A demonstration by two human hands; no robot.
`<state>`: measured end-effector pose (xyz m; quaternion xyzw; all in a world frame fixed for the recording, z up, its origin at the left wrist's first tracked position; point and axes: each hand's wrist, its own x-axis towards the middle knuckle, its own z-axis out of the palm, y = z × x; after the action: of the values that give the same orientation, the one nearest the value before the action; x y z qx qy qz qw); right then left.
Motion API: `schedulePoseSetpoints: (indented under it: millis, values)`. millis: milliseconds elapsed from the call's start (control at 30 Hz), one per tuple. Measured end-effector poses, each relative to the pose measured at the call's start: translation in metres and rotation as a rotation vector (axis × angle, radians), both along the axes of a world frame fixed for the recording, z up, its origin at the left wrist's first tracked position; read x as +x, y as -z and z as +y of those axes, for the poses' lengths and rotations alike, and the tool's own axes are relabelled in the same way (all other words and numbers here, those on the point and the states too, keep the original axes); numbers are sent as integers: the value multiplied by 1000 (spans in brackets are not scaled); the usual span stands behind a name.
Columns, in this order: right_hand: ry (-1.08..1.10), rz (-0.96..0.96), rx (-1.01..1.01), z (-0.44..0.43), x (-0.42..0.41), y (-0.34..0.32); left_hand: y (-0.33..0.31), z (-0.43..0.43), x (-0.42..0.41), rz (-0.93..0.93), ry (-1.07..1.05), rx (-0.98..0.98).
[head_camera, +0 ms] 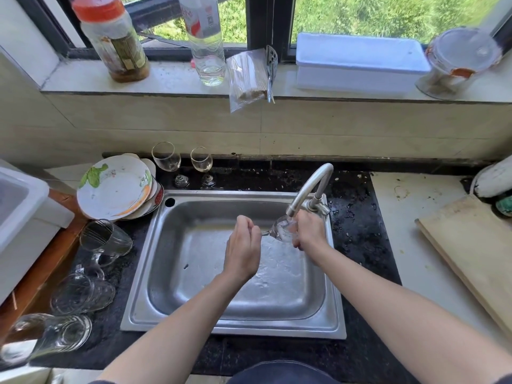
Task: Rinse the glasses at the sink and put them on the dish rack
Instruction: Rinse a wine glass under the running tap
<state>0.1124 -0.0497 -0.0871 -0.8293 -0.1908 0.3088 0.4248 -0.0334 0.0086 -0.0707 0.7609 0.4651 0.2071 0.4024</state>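
A dark speckled counter carries everything, with a steel sink set into it as the landmark. Behind the sink's back left corner two stemmed wine glasses stand upright, side by side. Left of that corner, a stack of plates leans tilted, its rim just beside the sink's edge. Down the left of the sink several clear glasses lie on their sides, close together. Right of the sink a pale surface holds a wooden cutting board, well apart from the basin.
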Motion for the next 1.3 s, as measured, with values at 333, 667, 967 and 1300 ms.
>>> schedulePoseSetpoints:
  millis: [333,667,967,1300]
  values:
    - [-74,-107,68,-8,-2,6,1,3,-3,-1,55,-150]
    - [-91,183,-50,-2,-11,-1,2,3,2,-60,-32,-145]
    - [-242,256,-233,-3,-7,-13,9,3,-5,-9,8,40]
    - [-89,587,-88,-4,1,-20,13,14,-4,-36,106,123]
